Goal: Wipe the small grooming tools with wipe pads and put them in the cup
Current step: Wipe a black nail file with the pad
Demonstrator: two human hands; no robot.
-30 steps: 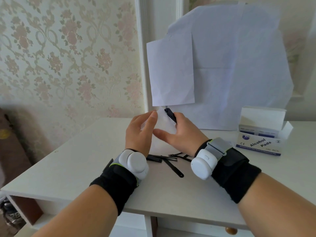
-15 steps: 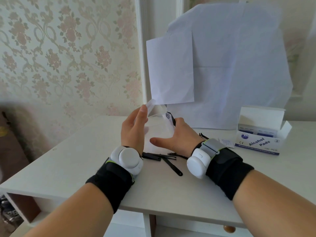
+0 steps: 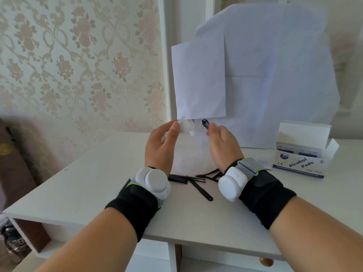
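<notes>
Above the white table (image 3: 98, 185), the left hand (image 3: 160, 148) pinches a white wipe pad (image 3: 185, 127), and the right hand (image 3: 223, 148) grasps a small black grooming tool (image 3: 205, 122) just right of it. More black tools (image 3: 193, 182) lie on the table near the wrists; the Alcohol Pads box (image 3: 300, 163) stands far right.

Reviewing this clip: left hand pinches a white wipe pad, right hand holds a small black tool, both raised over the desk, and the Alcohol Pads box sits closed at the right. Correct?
Not quite. In the head view the Alcohol Pads box is open, its lid flap standing up. The rest holds: the left hand pinches the white wipe pad, and the right hand holds the small black tool, both raised over the desk.
</notes>
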